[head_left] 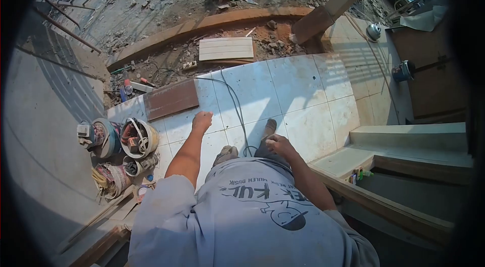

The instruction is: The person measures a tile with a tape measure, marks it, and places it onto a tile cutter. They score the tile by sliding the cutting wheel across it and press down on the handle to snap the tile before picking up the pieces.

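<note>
My left hand [202, 122] hangs in front of me in a loose fist above the white floor tiles [245, 87]. Nothing shows sticking out of it. A brown plank-like tile [172, 99] lies on the floor just beyond and left of that hand. My right hand [279, 144] is held low near my right leg, its fingers curled, with no object visible in them. A dark cable [237, 107] runs across the tiles between the two hands toward my feet.
Buckets of tools [139, 138] stand at the left by the wall. Ahead, a pale grooved panel [226, 48] lies on rubble before a curved low edging [202, 23]. A post [333, 6] rises at the right. Wooden frames [384, 204] flank my right side.
</note>
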The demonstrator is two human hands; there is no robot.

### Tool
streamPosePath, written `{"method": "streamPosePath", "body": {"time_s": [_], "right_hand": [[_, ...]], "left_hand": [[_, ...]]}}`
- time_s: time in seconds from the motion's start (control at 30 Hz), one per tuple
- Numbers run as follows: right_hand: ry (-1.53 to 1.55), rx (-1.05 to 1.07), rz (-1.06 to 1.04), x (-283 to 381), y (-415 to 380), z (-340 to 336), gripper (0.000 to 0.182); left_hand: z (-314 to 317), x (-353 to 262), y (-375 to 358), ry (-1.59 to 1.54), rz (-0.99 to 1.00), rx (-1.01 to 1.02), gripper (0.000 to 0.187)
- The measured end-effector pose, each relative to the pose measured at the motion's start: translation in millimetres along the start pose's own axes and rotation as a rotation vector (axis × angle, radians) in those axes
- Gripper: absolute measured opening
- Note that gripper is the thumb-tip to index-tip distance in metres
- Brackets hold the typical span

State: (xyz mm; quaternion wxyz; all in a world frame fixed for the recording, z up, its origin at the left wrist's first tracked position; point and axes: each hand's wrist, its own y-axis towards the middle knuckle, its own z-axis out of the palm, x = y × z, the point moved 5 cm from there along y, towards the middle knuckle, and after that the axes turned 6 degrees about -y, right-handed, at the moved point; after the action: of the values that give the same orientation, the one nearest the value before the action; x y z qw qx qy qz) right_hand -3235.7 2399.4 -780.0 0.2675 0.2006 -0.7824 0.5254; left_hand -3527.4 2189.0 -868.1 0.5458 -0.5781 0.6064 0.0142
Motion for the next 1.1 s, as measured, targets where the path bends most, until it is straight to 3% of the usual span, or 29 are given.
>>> {"method": "streamPosePath", "body": {"time_s": [0.07, 0.1, 0.17, 0.3, 0.37, 0.43, 0.47, 0.53, 0.67, 0.83, 0.9, 0.97, 1.0, 1.1], "right_hand": [[-0.032, 0.027, 0.038, -12, 36, -33, 0.030], [0.045, -0.005, 0.112, -20, 56, -58, 0.030], [0.087, -0.009, 0.168, -6, 119, -135, 0.030], [-0.024, -0.050, 0.144, 36, 182, -254, 0.030], [-0.079, -0.073, 0.103, 68, 220, -310, 0.030], [-0.078, -0.095, 0.088, 110, 248, -353, 0.029], [-0.055, -0.081, 0.060, 124, 272, -369, 0.029], [-0.098, -0.092, 0.005, 170, 305, -384, 0.029], [-0.121, -0.025, -0.084, 247, 367, -368, 0.029], [-0.669, 0.203, -0.241, 309, 441, -307, 0.037], [-0.834, 0.273, -0.255, 314, 423, -309, 0.038], [-1.013, 0.343, -0.541, 373, 442, -304, 0.038], [-1.021, 0.352, -0.562, 393, 458, -307, 0.038], [-0.910, 0.174, -0.333, 429, 507, -340, 0.033]], "left_hand": [[11, -9, 30, -0.034, 0.017, -0.016, 0.041], [19, 5, 48, -0.041, -0.029, -0.045, 0.040], [37, -30, 66, 0.006, -0.180, -0.080, 0.040], [99, 57, 116, 0.046, -0.265, -0.223, 0.039], [106, 17, 130, -0.040, -0.319, -0.301, 0.036], [122, -63, 113, -0.063, -0.328, -0.125, 0.047], [127, -90, 114, -0.083, -0.350, -0.139, 0.047], [124, -134, 135, -0.048, -0.275, -0.208, 0.047], [127, -159, 207, -0.164, -0.271, -0.245, 0.045], [111, -194, 298, -0.374, -0.294, -0.324, 0.045], [97, -210, 286, -0.213, -0.412, -0.296, 0.048], [97, -208, 319, -0.327, -0.456, -0.345, 0.050], [94, -208, 330, -0.349, -0.462, -0.333, 0.050], [65, -233, 349, -0.360, -0.393, -0.350, 0.050]]}}
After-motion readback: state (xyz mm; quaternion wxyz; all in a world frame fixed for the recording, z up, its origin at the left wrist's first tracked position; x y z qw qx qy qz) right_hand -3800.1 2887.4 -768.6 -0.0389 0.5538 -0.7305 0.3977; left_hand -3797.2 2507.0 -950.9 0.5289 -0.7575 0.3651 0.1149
